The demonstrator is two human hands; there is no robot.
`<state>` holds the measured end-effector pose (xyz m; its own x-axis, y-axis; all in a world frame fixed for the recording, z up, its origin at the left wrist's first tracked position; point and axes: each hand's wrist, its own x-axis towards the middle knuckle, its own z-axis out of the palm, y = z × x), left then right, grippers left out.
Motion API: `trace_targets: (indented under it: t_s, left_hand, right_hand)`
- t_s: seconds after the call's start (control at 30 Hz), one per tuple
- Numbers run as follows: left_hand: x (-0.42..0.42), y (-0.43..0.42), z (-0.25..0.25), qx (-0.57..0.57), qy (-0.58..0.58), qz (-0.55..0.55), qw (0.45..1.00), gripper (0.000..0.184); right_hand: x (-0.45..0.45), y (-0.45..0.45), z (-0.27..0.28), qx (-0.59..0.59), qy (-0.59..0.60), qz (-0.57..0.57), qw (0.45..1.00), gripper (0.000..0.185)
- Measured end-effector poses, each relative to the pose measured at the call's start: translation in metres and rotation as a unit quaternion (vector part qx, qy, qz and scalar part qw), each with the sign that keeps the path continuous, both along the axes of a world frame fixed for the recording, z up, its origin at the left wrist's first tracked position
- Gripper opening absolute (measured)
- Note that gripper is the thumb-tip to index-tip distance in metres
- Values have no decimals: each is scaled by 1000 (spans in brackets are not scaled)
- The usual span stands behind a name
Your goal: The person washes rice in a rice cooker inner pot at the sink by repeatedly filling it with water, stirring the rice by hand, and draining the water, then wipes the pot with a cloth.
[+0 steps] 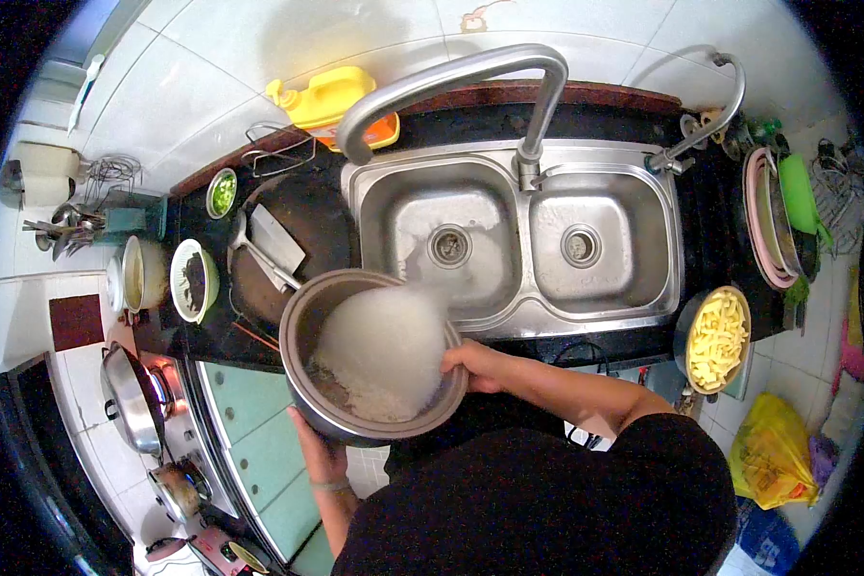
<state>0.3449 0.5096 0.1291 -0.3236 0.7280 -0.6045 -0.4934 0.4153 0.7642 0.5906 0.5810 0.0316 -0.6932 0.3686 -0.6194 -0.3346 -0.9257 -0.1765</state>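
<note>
Between my hands is a round rice cooker inner pot, dark outside and grey within. It is tilted toward the sink and holds cloudy white water, with rice grains showing along its near side. My right hand grips the pot's right rim, thumb over the edge. My left hand supports the lower left side, its fingers partly hidden beneath the pot. The pot is in front of the steel double sink, overlapping the left basin's near corner. A cleaver lies on a round chopping board behind it.
The curved faucet arches over the left basin. A yellow bottle stands behind. Bowls of chopped greens and dark food are left; a bowl of pale cut strips is right. A flame burns under a wok.
</note>
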Motion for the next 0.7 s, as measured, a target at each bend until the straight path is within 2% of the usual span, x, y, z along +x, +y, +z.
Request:
trace_targets:
  t_s: [0.1, 0.43, 0.5, 0.53, 0.6, 0.7]
  left_hand:
    - [0, 0, 0, 15, 8, -3, 1000, 59]
    - [5, 4, 8, 22, 17, -13, 1000, 58]
    - [8, 6, 12, 22, 22, -11, 999, 57]
    - [9, 7, 13, 23, 27, -11, 999, 57]
    - [6, 7, 13, 20, 21, -16, 999, 56]
    - [7, 7, 15, 24, 24, -24, 999, 56]
  right_hand:
    - [-2, -1, -7, 28, 5, 5, 1000, 39]
    - [11, 11, 20, 12, 18, 18, 1000, 39]
    - [13, 12, 20, 15, 29, 24, 999, 53]
    - [12, 11, 19, 14, 30, 25, 999, 53]
    - [12, 9, 17, 3, 10, 8, 1000, 35]
    - [14, 10, 26, 1, 36, -9, 999, 37]
